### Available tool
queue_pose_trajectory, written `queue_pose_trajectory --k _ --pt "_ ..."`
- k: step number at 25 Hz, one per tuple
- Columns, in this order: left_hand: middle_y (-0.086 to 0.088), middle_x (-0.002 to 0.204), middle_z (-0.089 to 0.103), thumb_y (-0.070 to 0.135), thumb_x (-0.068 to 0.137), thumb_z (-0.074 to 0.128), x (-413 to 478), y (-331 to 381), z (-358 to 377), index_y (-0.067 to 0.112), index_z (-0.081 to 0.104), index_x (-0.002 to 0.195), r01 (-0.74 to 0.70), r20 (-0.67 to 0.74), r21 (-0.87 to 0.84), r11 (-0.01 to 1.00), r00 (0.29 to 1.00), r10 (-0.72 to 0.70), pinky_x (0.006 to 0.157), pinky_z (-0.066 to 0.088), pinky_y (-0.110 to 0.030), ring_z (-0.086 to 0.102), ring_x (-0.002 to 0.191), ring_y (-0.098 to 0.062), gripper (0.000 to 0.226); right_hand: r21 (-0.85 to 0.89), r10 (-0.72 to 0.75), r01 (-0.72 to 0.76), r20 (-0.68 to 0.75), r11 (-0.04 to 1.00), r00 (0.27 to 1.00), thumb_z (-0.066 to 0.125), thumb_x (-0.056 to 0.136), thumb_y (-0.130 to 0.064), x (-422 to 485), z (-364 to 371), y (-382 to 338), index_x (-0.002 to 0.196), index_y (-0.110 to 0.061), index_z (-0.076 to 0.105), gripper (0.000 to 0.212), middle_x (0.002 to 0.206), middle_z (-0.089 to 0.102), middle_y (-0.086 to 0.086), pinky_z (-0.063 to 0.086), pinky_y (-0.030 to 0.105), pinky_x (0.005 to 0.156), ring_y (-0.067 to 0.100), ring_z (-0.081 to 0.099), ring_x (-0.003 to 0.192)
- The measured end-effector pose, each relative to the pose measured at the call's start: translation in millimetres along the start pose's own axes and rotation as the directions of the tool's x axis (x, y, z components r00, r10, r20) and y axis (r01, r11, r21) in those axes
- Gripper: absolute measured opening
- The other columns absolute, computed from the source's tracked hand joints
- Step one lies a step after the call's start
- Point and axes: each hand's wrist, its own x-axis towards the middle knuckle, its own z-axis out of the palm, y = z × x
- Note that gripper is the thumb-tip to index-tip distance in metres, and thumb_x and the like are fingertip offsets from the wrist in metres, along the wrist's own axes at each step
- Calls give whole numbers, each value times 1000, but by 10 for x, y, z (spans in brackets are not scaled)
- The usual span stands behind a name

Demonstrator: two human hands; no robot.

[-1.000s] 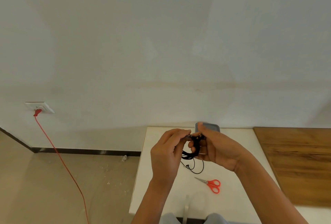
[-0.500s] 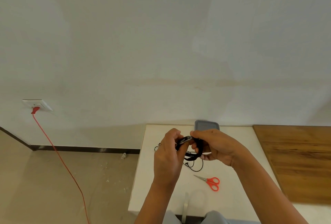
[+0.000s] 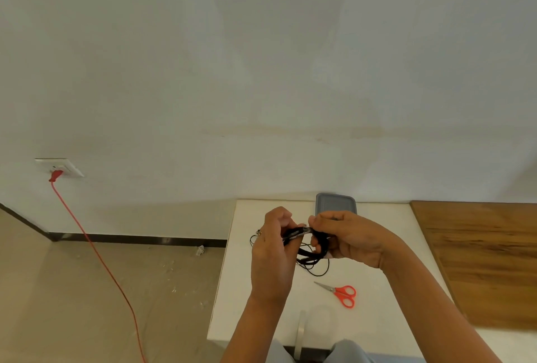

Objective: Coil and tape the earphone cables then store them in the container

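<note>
Earphone cable (image 3: 312,255): black coil partly covered by both hands; turns cannot be counted.
Left hand (image 3: 271,252): seen from the back; fingertips hidden, exact hold on the cable unreadable.
Right hand (image 3: 353,239): fingers curled round the coil; palm side hidden.
Strip between hands (image 3: 299,233): greyish, glossy; tape or cable, cannot tell.
Container (image 3: 334,203): near end hidden behind the right hand; interior indistinct.
Small piece (image 3: 255,234): just left of the left hand; too small to identify.
Clear object (image 3: 302,330): at the near edge of the table (image 3: 247,304); translucent, blurred, identity uncertain.
Red cord (image 3: 96,249): cut off by the bottom edge.
Wooden panel (image 3: 479,261): cut off by the right edge.
Floor debris (image 3: 200,250): too small to tell.
</note>
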Motion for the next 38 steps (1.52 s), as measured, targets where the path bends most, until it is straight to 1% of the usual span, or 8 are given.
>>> queue_pose_trajectory --k 8,15,19,22,28,33,35,38 --pt "20 77 60 5 75 79 57 63 -33 27 43 103 183 17 -94 979 983 -182 72 45 -3 59 85 7 51 25 47 -48 40 999 998 66 75 -36 42 -25 36 80 -11 74 27 72 68 5 54 30 69 15 62 62" --pt "10 77 63 11 76 79 149 -25 -95 33 52 84 311 220 -158 937 936 -273 64 53 -19 62 73 -5 35 45 -196 211 -228 976 954 65 86 -17 133 58 187 85 -11 75 11 68 70 1 54 23 66 11 61 61" --pt "5 76 70 9 74 80 141 -63 -105 21 64 83 414 264 -308 857 902 -341 64 52 -17 67 71 -10 22 82 -296 323 -239 943 925 62 88 -13 174 79 266 88 -9 74 13 67 67 0 51 20 63 12 57 62" --pt "-3 74 72 7 77 77 117 -68 -62 12 67 82 500 234 -421 757 866 -441 62 52 -19 68 64 -16 12 -56 -458 457 -203 888 865 60 89 -12 191 108 312 91 -12 75 14 72 70 -4 52 19 68 10 61 67" --pt "-14 80 72 4 82 72 121 -184 -55 5 69 84 598 329 -512 616 800 -502 67 57 -33 67 65 -20 4 -385 -706 625 -108 679 700 71 82 -18 227 85 473 96 -26 73 17 87 73 -11 53 18 73 9 68 84" --pt "-11 79 72 11 75 73 123 -257 -93 4 69 86 727 529 -563 393 682 -505 60 52 -22 61 58 -15 14 -729 -880 658 172 188 442 57 91 -24 374 12 602 88 -11 69 18 76 66 -3 47 19 60 10 58 70" --pt "-11 80 71 9 75 73 115 -298 -112 6 69 84 744 548 -564 358 661 -512 61 53 -22 62 60 -14 11 -650 -863 665 28 368 504 61 89 -30 355 66 602 88 -12 72 21 78 69 -8 48 16 62 9 62 72" --pt "-13 79 69 -3 77 73 135 -349 -127 7 67 76 701 486 -536 470 712 -507 64 54 -24 65 67 -18 12 -192 -558 525 -249 829 791 68 80 -33 326 189 512 83 -14 76 21 76 73 0 56 26 72 19 68 75"
